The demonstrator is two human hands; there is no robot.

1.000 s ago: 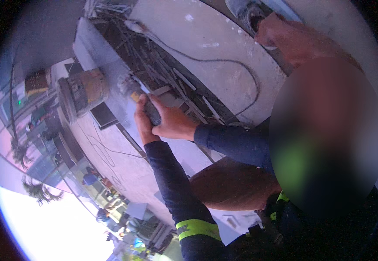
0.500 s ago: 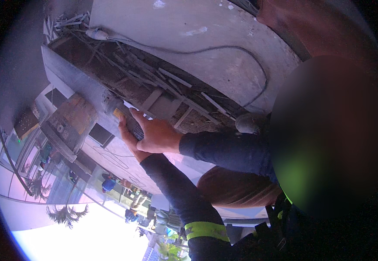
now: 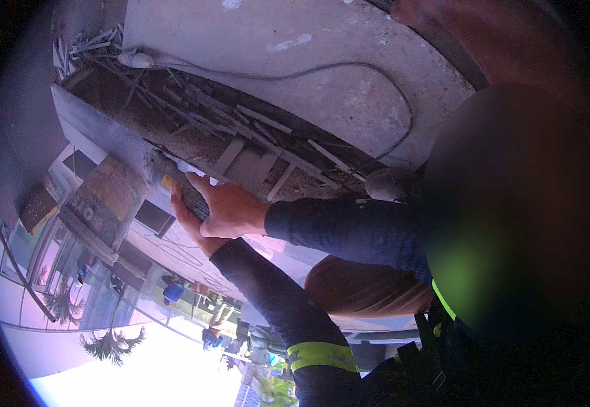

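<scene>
Both my hands are wrapped around a grey, dusty hand-held power tool (image 3: 192, 193) with a yellow part, probably an angle grinder. My left hand (image 3: 188, 216), on the arm with the yellow-green band, grips its lower side. From the other side my right hand (image 3: 232, 209) closes over the body, thumb and fingers around it. The tool's dusty head is against or very near the edge of a long pale slab (image 3: 98, 129). Haze hangs around that end, and the exact contact point cannot be made out.
Beside the slab runs a trough of loose narrow strips (image 3: 220, 115). A cable (image 3: 308, 74) with a pale connector (image 3: 135, 60) lies on a flat grey surface (image 3: 241, 34). A stained block (image 3: 105, 203) stands past the tool. People (image 3: 173, 290) and palms are in the background.
The whole view has shifted slightly, moving the slab, cable and tool left and a little down in the picture. Both hands keep the same grip on the tool.
</scene>
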